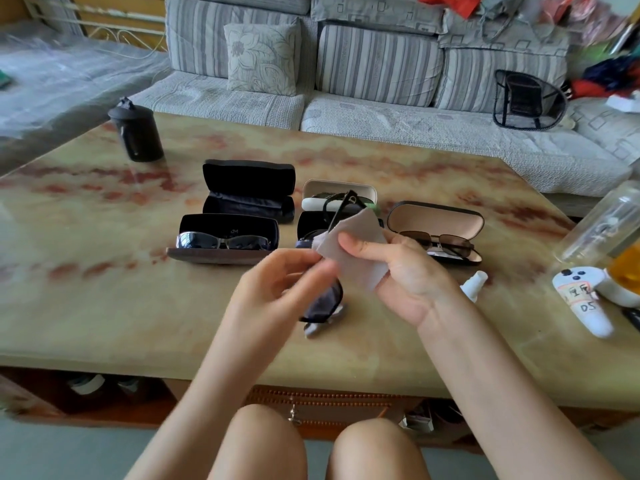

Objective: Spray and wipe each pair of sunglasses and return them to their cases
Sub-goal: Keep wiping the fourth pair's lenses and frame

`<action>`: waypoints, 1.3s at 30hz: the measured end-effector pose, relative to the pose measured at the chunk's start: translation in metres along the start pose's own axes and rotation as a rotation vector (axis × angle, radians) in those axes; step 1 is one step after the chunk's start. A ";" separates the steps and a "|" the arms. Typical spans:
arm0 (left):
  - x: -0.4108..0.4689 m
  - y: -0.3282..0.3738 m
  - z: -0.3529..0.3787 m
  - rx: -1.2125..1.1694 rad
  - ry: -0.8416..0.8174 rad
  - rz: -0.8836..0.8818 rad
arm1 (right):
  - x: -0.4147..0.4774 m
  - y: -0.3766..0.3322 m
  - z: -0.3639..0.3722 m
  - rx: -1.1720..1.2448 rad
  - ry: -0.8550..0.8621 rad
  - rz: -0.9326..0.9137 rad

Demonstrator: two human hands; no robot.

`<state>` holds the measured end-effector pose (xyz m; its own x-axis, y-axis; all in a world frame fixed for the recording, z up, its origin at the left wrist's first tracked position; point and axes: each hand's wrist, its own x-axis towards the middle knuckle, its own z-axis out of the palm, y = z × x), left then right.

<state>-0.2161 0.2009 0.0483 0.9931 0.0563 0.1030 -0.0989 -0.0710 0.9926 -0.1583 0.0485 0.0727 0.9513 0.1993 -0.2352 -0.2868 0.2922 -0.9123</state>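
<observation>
My left hand holds a pair of black sunglasses above the table, one lens hanging below my fingers and a temple arm sticking up behind the cloth. My right hand pinches a grey cleaning cloth against the glasses. Several open cases lie behind. An empty black case is at the back left. A brown case holds silver-framed sunglasses. A white case and a dark case sit behind the cloth. A case on the right holds thin-framed sunglasses. A small white spray bottle lies beside my right wrist.
A black cylindrical container stands at the table's back left. At the right edge are a clear bottle, a white controller with a handwritten label and an orange-filled jar. A striped sofa runs behind the table.
</observation>
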 end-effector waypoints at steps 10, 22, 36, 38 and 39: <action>0.022 0.001 -0.006 -0.141 -0.339 -0.135 | -0.004 0.008 0.012 -0.069 0.121 -0.222; 0.018 -0.007 -0.003 -0.110 -0.222 0.040 | -0.012 0.008 0.009 -0.090 -0.058 -0.209; 0.012 0.000 -0.004 0.001 -0.283 0.098 | -0.002 0.000 0.018 -0.190 0.133 -0.291; 0.012 -0.001 -0.004 0.027 -0.273 0.114 | -0.002 0.003 0.021 -0.184 0.157 -0.286; 0.012 -0.002 -0.004 0.036 -0.260 0.121 | -0.001 0.005 0.021 -0.190 0.160 -0.284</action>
<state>-0.2045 0.2053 0.0476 0.9575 -0.2117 0.1959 -0.2201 -0.0969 0.9707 -0.1634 0.0690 0.0753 0.9998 -0.0181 0.0001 0.0025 0.1331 -0.9911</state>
